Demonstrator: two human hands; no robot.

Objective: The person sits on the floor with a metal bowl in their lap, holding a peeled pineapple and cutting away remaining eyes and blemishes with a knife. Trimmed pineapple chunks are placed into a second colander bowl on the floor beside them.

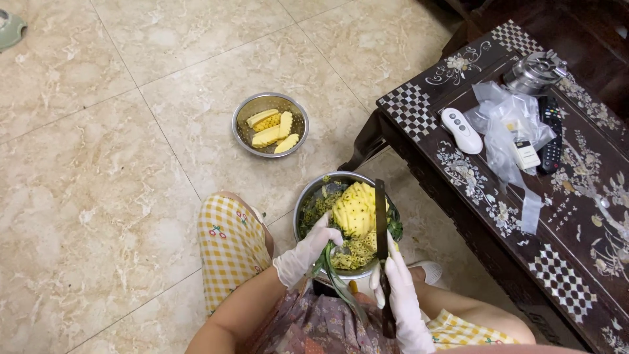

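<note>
Peeled yellow pineapple (352, 208): long axis tilted up-away, leafy crown toward body, over steel bowl (308, 196).
Left gloved hand (308, 252): clenched on crown.
Right gloved hand (400, 295): grasping long dark knife (381, 219), blade pointing away.

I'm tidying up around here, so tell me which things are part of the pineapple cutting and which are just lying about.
In use:
left hand
right hand
pineapple
knife
bowl of peelings
strainer bowl with cut pieces

Lying about, on the dark table:
white remote
black remote
plastic bags
metal jar
</note>
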